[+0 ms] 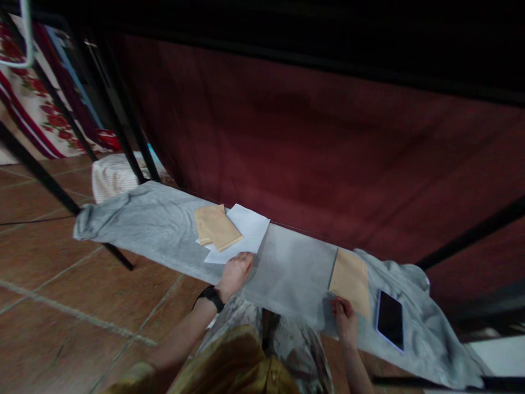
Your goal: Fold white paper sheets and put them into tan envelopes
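My left hand (238, 270), with a black band on its wrist, rests at the lower edge of the white paper sheets (251, 225). Its fingers are curled, and their tips are hidden. Two small tan paper envelopes (222, 230) overlap on top of the sheets. Farther right, another tan envelope (351, 280) lies flat on the grey cloth. My right hand (344, 317) is at that envelope's lower left corner, fingers bent inward; whether they pinch anything is unclear. Just right of it sits a phone (389, 320) with a dark screen and a pale purple edge.
A grey cloth (295, 268) covers the long narrow surface and bunches at both ends. Behind it hangs a dark red curtain (287, 148) under a black frame. Black metal bars (41, 169) cross at the left, above a tiled floor (61, 306). A striped cloth (112, 178) lies beyond.
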A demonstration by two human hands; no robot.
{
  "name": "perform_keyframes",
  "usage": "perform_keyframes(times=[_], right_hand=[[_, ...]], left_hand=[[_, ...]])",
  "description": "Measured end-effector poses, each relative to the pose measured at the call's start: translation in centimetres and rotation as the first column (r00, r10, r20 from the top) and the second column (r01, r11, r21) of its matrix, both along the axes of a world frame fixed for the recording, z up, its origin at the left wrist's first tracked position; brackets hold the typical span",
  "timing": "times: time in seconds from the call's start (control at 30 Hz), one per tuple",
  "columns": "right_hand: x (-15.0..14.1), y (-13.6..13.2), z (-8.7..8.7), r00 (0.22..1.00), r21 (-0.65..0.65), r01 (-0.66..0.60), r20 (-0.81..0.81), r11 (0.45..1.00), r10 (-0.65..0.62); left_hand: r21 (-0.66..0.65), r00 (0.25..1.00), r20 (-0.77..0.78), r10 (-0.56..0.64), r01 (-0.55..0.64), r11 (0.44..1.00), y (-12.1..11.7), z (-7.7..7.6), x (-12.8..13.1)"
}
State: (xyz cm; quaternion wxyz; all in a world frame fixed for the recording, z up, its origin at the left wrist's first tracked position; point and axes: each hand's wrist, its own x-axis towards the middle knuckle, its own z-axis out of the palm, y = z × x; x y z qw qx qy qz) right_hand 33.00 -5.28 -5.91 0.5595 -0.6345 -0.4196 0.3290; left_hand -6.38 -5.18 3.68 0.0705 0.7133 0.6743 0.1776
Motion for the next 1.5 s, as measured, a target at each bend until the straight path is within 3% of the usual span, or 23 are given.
perform_keyframes(times=[0.17,0.23,0.33,0.43,0.53,0.63,0.8,0.97,1.13,1.23,1.43,1.5], right_hand=[[-3.4,0.7,0.9,0.981,-0.073,-0.173,-0.101,0.982,0.165],[-5.5,0.8,1.6,0.937,-0.165,-0.328,-0.183,0.93,0.298],[-8.5,1.0,2.6,0.886,-0.217,-0.454,-0.213,0.864,0.412],[-10.3,1.5,3.0,0.874,-0.196,-0.482,-0.038,0.854,0.484],[-10.6,2.4,2.8,0.885,-0.19,-0.442,0.07,0.877,0.461],[-9.7,3.1,2.4,0.889,-0.224,-0.414,0.107,0.882,0.445],[-8.4,3.2,1.9,0.874,-0.322,-0.388,0.169,0.864,0.455],[-7.9,3.2,1.7,0.841,-0.356,-0.35,0.287,0.866,0.458],[-7.7,2.6,2.0,0.812,-0.259,-0.245,0.471,0.934,0.344],[-9.6,2.2,2.2,0.771,-0.113,-0.196,0.596,0.974,0.225],[-15.8,3.0,0.5,0.67,-0.03,-0.408,0.669,0.912,0.322],[-16.0,3.2,-0.2,0.563,-0.067,-0.407,0.767,0.911,0.308]], left_hand=[[0.009,0.974,-0.032,-0.222,0.223,0.975,-1.6,-0.6,8.1],[0.006,0.959,-0.045,-0.279,0.28,0.96,-2.3,-1.1,10.6],[0.0,0.941,-0.063,-0.333,0.334,0.943,-3.1,-1.8,13.1],[0.001,0.932,-0.065,-0.357,0.358,0.934,-3.4,-2.2,14.4],[0.013,0.933,-0.05,-0.356,0.357,0.934,-3.4,-2.6,14.2],[0.103,0.961,0.006,-0.276,0.274,0.956,-2.8,-3.5,12.5],[0.166,0.992,-0.033,-0.12,0.124,0.978,-1.1,-6.2,9.0],[0.142,0.983,-0.141,-0.115,0.135,0.981,-0.8,-8.9,8.2],[0.168,0.977,-0.179,-0.114,0.144,0.975,-1.0,-9.6,8.8],[0.157,0.976,-0.174,-0.132,0.159,0.975,-0.3,-9.6,9.5],[0.098,0.953,-0.201,-0.229,0.252,0.963,1.9,-10.2,11.4],[0.075,0.959,-0.208,-0.193,0.212,0.974,2.5,-10.2,11.0]])
